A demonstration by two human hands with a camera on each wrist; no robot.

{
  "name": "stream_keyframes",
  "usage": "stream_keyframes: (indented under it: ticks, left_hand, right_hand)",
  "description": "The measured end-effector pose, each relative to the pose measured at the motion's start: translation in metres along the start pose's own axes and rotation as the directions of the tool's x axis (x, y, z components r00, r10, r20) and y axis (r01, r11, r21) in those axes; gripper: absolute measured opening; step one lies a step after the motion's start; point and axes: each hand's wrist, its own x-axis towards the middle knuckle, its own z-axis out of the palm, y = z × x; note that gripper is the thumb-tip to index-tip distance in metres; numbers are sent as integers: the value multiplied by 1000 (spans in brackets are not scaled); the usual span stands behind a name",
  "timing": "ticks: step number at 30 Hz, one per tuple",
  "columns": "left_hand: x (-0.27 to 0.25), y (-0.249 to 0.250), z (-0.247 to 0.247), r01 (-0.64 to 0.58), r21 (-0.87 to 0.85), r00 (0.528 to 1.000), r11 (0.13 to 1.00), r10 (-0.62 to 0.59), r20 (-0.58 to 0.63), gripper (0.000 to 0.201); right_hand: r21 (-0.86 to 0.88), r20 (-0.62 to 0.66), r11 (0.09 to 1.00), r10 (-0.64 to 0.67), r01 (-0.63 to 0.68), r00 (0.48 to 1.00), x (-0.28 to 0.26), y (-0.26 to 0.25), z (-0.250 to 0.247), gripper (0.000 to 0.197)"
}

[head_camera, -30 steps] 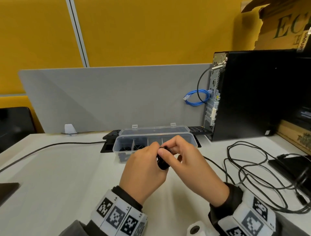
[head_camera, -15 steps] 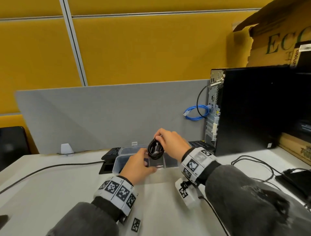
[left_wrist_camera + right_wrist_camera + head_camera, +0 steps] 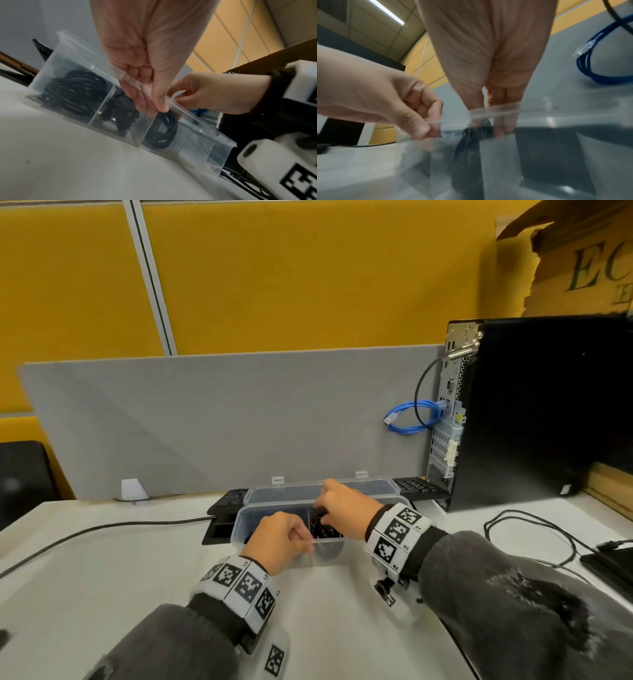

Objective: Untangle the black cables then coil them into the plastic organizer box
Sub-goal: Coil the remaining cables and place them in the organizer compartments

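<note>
I see both forearms in dark grey sleeves (image 3: 513, 604), the right one mottled with a pale worn patch. Each wrist wears a white band (image 3: 239, 580) of square black-and-white coded markers; the right band (image 3: 397, 532) sits at three o'clock of the left. White camera housings (image 3: 267, 155) hang under the wrists, marker-tagged too.

Fingers (image 3: 509, 119) inside clear box (image 3: 556, 108)

organizer box (image 3: 239, 529) on worktop (image 3: 102, 577) | coiled cables (image 3: 75, 94) in its compartments | computer tower (image 3: 534, 412) right | keyboard (image 3: 416, 486) behind box
</note>
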Motion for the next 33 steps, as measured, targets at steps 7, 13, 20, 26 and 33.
stream_keyframes:
  ticks: [7,13,20,26,33]
  left_hand:
    - [-2,0,-2,-1,-36,1000,999,1,-4,21]
    - [-2,-3,0,22,-80,1000,997,-23,-17,9]
    - [0,-4,2,20,-70,998,997,-24,-50,7]
    - [-6,0,2,27,-33,997,999,-29,-65,9]
    - [-20,6,-2,20,111,1000,994,-17,-26,11]
  right_hand:
    - [-331,-1,943,42,-40,999,1,-3,12,26]
    - [123,179,992,6,-28,984,-13,21,-10,44]
    - [305,252,785,479,-539,841,-111,93,-70,40]
    - [-355,432,848,522,-394,735,-161,117,-29,24]
    - [-284,248,860,494,-424,833,-170,137,-4,31]
